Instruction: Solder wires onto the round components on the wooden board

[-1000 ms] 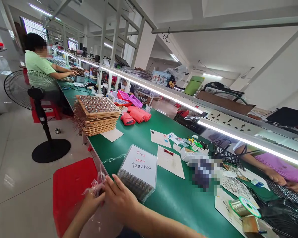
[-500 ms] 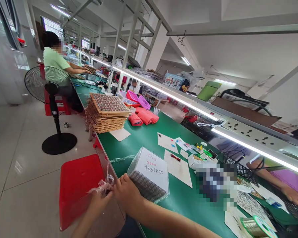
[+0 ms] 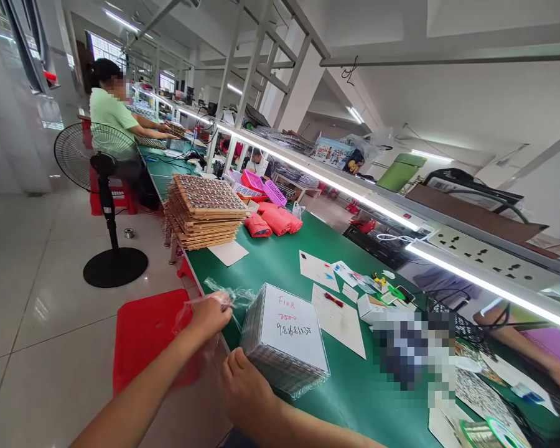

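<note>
We pinch clear plastic film (image 3: 228,297) in the L hand (image 3: 208,315) (narrow grip); R hand (image 3: 245,392) grips the clear-wrapped, white-labelled rectangular stack (image 3: 284,339) on the green worktop (image 3: 354,389).

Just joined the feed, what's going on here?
A person's left hand pinches a strip of clear plastic film, while their right hand rests against a clear-wrapped rectangular block with a white handwritten label, on a green-topped workbench. Farther along, a co-worker in a pale green shirt sits working at the bench.
</note>
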A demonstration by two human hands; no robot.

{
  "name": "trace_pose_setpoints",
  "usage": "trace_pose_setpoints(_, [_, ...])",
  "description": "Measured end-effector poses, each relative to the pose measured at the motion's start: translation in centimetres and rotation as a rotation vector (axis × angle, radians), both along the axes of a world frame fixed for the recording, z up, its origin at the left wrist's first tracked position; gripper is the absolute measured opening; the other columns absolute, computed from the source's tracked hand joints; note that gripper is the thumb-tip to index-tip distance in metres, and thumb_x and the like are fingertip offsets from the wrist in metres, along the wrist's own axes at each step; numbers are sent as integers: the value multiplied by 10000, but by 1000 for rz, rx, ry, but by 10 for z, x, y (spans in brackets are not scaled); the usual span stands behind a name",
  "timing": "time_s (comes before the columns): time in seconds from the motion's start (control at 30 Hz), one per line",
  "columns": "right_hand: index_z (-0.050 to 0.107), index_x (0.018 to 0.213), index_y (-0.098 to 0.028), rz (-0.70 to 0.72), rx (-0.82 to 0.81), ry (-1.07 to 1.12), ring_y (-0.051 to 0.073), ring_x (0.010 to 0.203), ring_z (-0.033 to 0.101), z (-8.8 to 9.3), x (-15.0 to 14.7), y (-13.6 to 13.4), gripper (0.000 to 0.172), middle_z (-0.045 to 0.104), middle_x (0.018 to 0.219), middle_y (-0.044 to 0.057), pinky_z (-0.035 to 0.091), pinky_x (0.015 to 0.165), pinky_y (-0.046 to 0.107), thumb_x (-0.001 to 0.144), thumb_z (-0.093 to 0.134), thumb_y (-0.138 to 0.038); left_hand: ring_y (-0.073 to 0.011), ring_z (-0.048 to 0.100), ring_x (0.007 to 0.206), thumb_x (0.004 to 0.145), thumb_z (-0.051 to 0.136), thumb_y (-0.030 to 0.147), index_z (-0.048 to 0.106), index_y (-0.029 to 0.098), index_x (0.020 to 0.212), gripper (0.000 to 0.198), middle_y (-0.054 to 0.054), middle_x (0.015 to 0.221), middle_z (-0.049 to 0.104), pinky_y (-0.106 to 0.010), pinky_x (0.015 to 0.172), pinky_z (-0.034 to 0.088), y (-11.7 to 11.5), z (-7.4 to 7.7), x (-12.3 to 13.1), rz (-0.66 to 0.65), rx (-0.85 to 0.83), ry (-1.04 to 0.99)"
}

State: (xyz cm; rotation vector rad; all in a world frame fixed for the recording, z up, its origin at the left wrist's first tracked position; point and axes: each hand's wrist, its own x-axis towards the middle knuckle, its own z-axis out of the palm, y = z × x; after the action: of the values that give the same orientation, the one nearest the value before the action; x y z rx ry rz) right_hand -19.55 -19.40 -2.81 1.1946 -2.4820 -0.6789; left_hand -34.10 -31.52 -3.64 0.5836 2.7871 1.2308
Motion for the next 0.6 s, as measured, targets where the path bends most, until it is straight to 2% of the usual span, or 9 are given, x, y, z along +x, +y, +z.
trace_pose_setpoints(0.13, [732, 964, -42, -5, 3, -5, 317, 871, 662, -2, 0, -1, 266, 755, 928, 204, 432, 837, 498, 976, 544, -231, -206, 678, 998, 966, 650, 372, 666, 159, 1109, 257, -67, 1127, 695, -428, 894, 577, 32, 12, -39, -133, -101, -4])
trace_pose_setpoints(0.27, [747, 945, -60, 5, -7, -3, 326, 854, 668, 1, -3, -2, 274, 762, 912, 190, 451, 810, 492, 961, 557, -257, -205, 685, 988, 972, 643, 374, 658, 159, 1150, 280, -71, 1147, 692, -419, 874, 590, 49, 13, -64, -184, -152, -24])
trace_pose_setpoints(0.43, [737, 943, -70, 25, -13, -37, 310, 855, 665, 6, -2, 0, 265, 766, 923, 197, 464, 810, 480, 955, 552, -260, -205, 685, 982, 974, 639, 379, 659, 162, 1152, 281, -69, 1150, 692, -412, 866, 592, 51, 4, -79, -205, -146, -36])
trace_pose_setpoints(0.6, [717, 869, -113, 98, -44, -63, 291, 716, 646, -16, 8, 8, 293, 744, 760, 151, 465, 716, 444, 966, 525, -312, -220, 676, 1036, 974, 639, 370, 651, 161, 1171, 287, -78, 1186, 681, -442, 907, 580, 57, 2, -81, -231, -81, -27])
